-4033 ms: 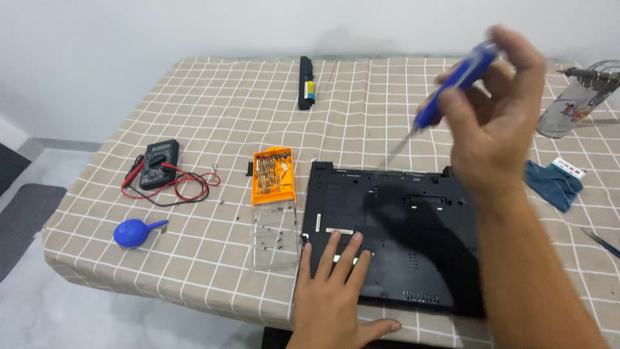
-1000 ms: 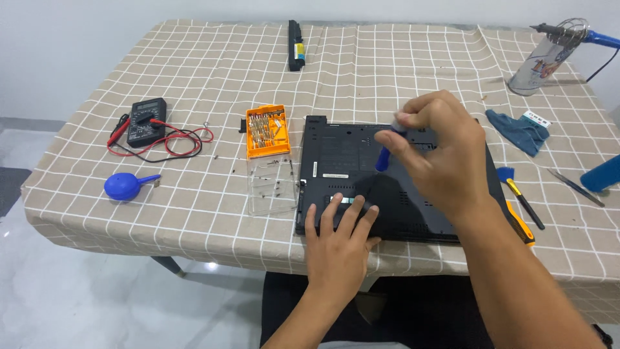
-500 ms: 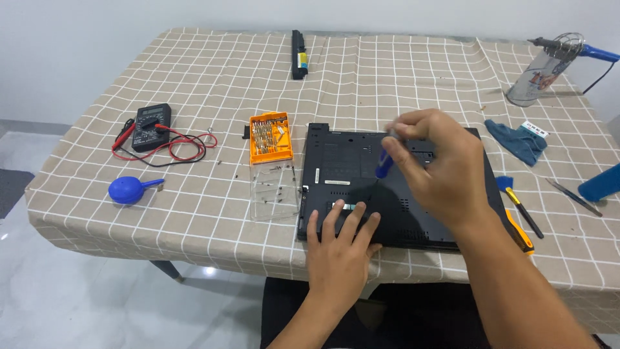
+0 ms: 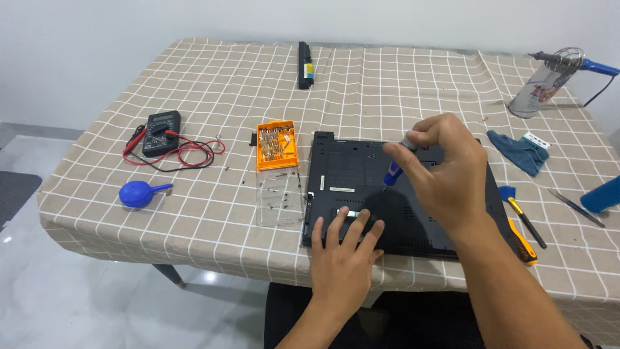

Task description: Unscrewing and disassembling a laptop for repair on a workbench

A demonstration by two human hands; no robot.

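The right hand (image 4: 445, 168) is pinching a blue screwdriver (image 4: 394, 169) upright on the laptop (image 4: 352, 165); the left hand (image 4: 343, 255) is lying spread flat on its near edge.

A black laptop (image 4: 361, 171) lies upside down, its flat underside facing up, near the front edge of the table and roughly square to it. The base shows panel seams, a small pale label left of centre and vent slots towards the right. The left hand (image 4: 342, 258) rests flat on the near edge of the base, fingers spread. A screwdriver (image 4: 394, 169) with a blue handle and a grey cap stands almost upright over the middle of the base, tilted slightly, its tip down at the laptop's surface. The right hand (image 4: 445, 174) grips the screwdriver from above, fingertips pinched around the cap and upper handle
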